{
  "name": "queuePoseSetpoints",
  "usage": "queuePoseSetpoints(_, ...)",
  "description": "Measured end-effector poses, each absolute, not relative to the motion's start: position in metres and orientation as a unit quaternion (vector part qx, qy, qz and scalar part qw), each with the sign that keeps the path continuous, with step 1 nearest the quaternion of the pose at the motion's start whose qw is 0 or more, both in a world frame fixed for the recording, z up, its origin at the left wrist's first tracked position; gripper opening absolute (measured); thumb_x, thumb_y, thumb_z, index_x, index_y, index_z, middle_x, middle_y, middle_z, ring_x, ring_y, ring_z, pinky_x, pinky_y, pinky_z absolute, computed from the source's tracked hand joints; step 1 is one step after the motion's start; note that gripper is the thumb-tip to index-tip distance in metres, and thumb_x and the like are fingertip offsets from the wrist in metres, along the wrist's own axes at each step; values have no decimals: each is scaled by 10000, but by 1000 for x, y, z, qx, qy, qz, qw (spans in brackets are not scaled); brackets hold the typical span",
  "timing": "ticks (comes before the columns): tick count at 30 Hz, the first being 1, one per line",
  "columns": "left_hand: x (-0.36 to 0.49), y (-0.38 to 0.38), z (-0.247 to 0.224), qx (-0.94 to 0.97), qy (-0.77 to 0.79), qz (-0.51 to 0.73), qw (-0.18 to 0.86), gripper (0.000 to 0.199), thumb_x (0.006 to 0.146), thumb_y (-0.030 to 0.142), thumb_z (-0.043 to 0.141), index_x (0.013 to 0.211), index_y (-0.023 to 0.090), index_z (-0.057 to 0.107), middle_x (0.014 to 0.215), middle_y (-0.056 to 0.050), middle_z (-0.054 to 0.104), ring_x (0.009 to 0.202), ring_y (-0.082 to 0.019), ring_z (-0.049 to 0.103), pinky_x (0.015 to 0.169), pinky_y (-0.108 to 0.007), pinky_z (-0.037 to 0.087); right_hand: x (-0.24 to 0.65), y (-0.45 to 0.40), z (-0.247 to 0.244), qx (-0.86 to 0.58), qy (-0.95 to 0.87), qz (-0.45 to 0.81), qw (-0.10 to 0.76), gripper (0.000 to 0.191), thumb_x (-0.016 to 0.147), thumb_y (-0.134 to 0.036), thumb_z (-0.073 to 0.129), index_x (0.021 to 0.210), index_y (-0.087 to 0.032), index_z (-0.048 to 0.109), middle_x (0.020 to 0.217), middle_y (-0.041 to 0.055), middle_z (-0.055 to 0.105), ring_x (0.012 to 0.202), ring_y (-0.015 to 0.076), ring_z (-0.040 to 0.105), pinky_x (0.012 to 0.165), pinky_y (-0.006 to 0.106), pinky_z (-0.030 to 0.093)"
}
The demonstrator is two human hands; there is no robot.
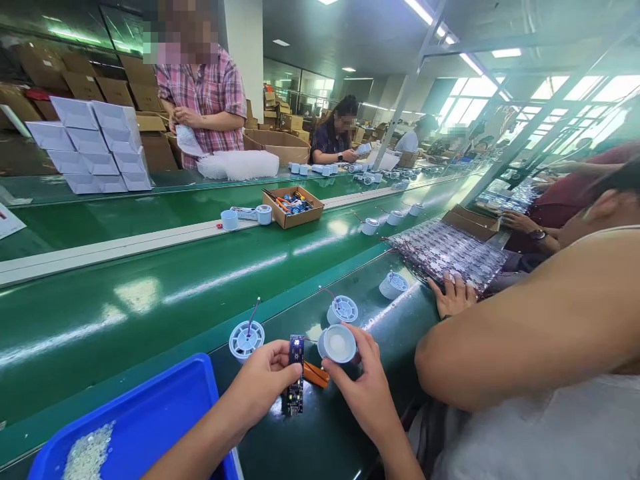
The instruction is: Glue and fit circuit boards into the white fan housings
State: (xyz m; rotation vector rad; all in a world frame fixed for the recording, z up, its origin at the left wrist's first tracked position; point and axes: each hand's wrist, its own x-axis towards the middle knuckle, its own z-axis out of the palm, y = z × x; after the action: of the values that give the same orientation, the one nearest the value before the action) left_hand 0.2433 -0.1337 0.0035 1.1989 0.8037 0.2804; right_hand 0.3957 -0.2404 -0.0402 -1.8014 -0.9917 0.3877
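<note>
Sitting nearest, a bright blue rectangular plastic tray [165,393] is holding small whitish pieces [90,450]. Beside it, the person's left hand [260,383] is pinching a narrow black circuit board [296,377] with a lit display, thumb and fingers closed on it. The right hand [369,387] is gripping a pale blue round plastic cup [340,343] above the dark green counter [335,447], fingers parted to its width. Between the hands, an orange object [317,375] is lying. Beyond, a glossy green belt [200,273] is stretching past a co-worker in a plaid shirt [215,93], who is handling white wrap [187,141].
</note>
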Motion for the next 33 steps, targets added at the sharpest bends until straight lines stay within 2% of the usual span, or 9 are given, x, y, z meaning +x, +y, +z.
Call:
queuePoseSetpoints(4,242,-135,2,544,364,134,744,313,632,342,724,826,132,595,780,-48,659,748,-173,572,704,-294,405,394,-244,-49,-739,-423,159,500,491,796,-344,652,1257,-335,485,1255,27,517,1164,267,462,971,488,415)
queuePoseSetpoints(10,239,-136,0,535,369,142,747,405,621,369,749,906,121,604,854,-80,683,782,-182,587,712,-294,419,391,-248,-56,-715,-467,116,507,508,824,-306,652,1281,-374,443,1260,15,511,1187,236,471,1008,476,413)
queuePoseSetpoints(14,237,-136,-3,529,371,152,748,428,611,359,769,934,124,614,867,-80,692,793,-186,601,722,-298,431,388,-247,-56,-707,-490,77,505,514,835,-285,644,1297,-359,433,1249,28,515,1180,224,483,1000,450,436)
queuePoseSetpoints(22,236,-136,-6,534,369,159,744,356,615,322,777,877,131,630,830,-71,699,803,-198,618,766,-314,449,387,-244,-55,-702,-505,39,501,510,826,-267,654,1294,-292,454,1219,74,532,1148,252,515,965,464,475)
queuePoseSetpoints(27,237,-135,-6,540,366,155,742,326,635,304,746,878,132,614,835,-68,691,819,-200,613,789,-322,448,386,-246,-58,-701,-507,39,500,509,834,-272,650,1299,-297,447,1227,73,523,1159,245,508,965,451,481)
queuePoseSetpoints(33,235,-136,-8,567,368,150,721,248,651,291,713,814,142,599,792,-53,674,767,-182,582,748,-312,429,387,-247,-58,-700,-505,53,503,510,838,-283,647,1306,-295,443,1237,76,510,1167,244,508,970,445,481)
